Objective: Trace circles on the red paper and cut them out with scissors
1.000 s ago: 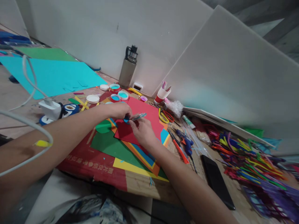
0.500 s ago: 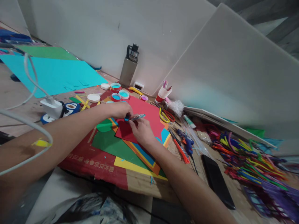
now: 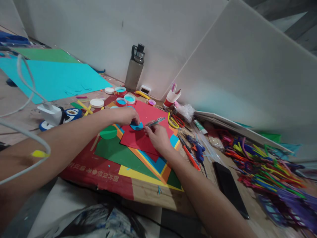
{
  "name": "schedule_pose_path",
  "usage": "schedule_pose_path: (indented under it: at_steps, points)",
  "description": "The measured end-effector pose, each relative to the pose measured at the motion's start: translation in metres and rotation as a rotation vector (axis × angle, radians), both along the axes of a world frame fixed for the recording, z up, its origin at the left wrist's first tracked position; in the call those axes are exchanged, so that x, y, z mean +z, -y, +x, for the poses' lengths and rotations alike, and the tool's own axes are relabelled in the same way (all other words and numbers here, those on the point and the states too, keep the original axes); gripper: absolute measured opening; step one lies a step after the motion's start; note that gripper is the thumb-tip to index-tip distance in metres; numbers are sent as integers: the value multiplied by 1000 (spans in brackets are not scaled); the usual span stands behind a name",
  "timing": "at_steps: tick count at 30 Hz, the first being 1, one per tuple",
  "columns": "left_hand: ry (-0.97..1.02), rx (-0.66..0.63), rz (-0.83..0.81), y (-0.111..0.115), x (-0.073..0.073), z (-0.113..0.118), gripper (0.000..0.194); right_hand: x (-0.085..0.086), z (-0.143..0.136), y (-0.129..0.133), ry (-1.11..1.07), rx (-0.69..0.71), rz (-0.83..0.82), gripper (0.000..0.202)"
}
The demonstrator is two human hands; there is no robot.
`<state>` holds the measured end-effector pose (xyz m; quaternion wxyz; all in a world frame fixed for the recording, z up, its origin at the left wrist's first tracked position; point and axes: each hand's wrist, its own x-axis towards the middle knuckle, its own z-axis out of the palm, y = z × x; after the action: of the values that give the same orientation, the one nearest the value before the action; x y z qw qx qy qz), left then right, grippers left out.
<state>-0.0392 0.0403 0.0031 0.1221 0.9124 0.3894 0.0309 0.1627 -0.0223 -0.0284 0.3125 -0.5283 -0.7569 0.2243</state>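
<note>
Aslant, the pen [image 3: 159,120] is gripped in the fingers of the right hand [image 3: 158,136] over red paper [image 3: 153,111], its long axis sloping down leftward toward the blue disc [image 3: 136,127]. The left hand [image 3: 130,115] partly covers that disc, hold unclear; yellow-handled scissors [image 3: 170,122] lie right of the pen.

Dim, diffuse light, soft shadows, wide-angle stretching toward the edges, slight blur

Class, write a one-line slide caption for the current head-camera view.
Left hand touching a blue disc over red paper; right hand holding a pen-like tool.
</note>
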Motion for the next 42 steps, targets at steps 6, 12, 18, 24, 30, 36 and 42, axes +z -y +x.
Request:
schedule_pose_path:
  at_steps: [6,12,18,24,30,36,42]
  points:
    - [-65,-24,-49,-1,0,0,41,-11,9,-16,-92,-42,-65,20]
    - [-67,-35,-37,-2,-2,0,43,-9,8,-17,-101,-62,-46,21]
    - [-62,5,-52,2,1,1,42,3,2,-10,19,-82,35,18]
    - [-51,-16,6,10,6,2,42,7,-3,-2,150,-34,128,18]
    - [-106,-36,-5,8,7,4,45,5,-7,6,233,16,200,20]
    - [-102,-22,-16,10,9,5,35,4,-15,13,287,29,224,16]
    - [-116,-36,21,15,9,4,34,13,-16,16,243,38,192,19]
